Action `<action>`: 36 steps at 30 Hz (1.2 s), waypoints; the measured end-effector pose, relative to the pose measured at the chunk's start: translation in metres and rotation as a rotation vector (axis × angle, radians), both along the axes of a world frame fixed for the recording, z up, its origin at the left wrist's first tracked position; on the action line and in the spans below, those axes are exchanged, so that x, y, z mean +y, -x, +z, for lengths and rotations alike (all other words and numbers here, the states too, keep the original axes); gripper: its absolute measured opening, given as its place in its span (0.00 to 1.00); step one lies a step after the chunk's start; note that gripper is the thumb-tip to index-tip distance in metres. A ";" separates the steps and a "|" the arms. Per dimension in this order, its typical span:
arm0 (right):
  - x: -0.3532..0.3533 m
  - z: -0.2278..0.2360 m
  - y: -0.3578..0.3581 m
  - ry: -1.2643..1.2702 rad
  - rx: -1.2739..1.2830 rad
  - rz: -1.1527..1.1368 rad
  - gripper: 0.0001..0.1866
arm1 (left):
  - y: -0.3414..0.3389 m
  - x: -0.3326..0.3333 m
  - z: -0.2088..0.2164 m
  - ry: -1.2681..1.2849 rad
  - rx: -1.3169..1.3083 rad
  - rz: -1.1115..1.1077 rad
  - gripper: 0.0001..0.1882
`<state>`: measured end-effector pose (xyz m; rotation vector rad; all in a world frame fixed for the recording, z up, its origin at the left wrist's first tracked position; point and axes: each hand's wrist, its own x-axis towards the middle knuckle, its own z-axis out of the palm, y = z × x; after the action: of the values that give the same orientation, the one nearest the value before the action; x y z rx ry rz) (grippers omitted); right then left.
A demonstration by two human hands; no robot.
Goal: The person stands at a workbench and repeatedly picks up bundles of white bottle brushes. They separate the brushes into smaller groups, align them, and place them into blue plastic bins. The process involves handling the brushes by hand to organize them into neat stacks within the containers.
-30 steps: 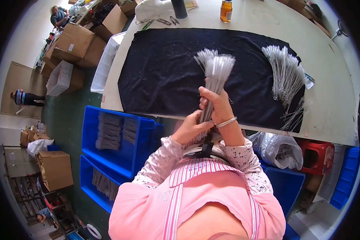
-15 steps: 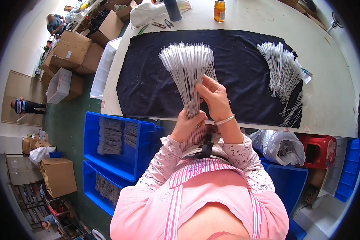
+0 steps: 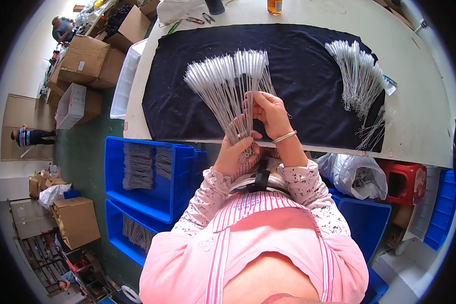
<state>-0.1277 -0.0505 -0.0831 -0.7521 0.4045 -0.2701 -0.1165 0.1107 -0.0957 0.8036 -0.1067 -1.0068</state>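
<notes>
The left hand (image 3: 234, 152) is clenched around the wire stems of a fanned bundle of thin white straw-cleaning brushes (image 3: 228, 83), gripping them low down near their looped ends, just above the person's chest. The bristle tips spread out toward 11 and 12 o'clock over the black cloth (image 3: 309, 61) that covers the white table (image 3: 420, 101). The right hand (image 3: 269, 112) sits at 1 o'clock of the left one, its fingers pinching and parting several stems in the middle of the fan, so it grasps part of the same bundle. A second heap of the same brushes (image 3: 359, 76) lies on the cloth at 2 o'clock, well apart from both hands. At 9 o'clock of the hands, below the table edge, a blue bin (image 3: 182, 172) holds more brushes in grey stacks. At 4 o'clock sits a crumpled clear plastic bag (image 3: 354, 175), with a red stool (image 3: 408, 182) just beside it
</notes>
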 end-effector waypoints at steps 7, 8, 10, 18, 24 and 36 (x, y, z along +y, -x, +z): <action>0.001 -0.019 -0.005 0.111 0.030 -0.068 0.09 | 0.001 0.001 -0.011 0.001 0.011 0.017 0.31; 0.002 -0.019 -0.006 0.108 0.036 -0.072 0.09 | 0.001 0.001 -0.012 0.016 -0.010 0.019 0.30; 0.001 -0.022 -0.006 0.100 0.023 -0.076 0.10 | 0.000 0.001 -0.012 0.026 -0.034 0.027 0.30; 0.008 -0.008 -0.006 -0.019 0.043 -0.013 0.14 | -0.003 0.000 -0.006 -0.086 -0.092 -0.001 0.27; 0.000 -0.028 -0.007 0.075 0.019 0.203 0.12 | 0.003 -0.002 -0.008 -0.207 -0.173 0.074 0.24; 0.004 -0.026 -0.005 -0.585 -0.260 0.202 0.12 | 0.001 -0.002 -0.012 -0.229 -0.309 0.087 0.25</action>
<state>-0.1229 -0.0468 -0.1095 -0.1753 0.1422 -0.0490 -0.1178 0.1088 -0.1075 1.1615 -0.2226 -0.8157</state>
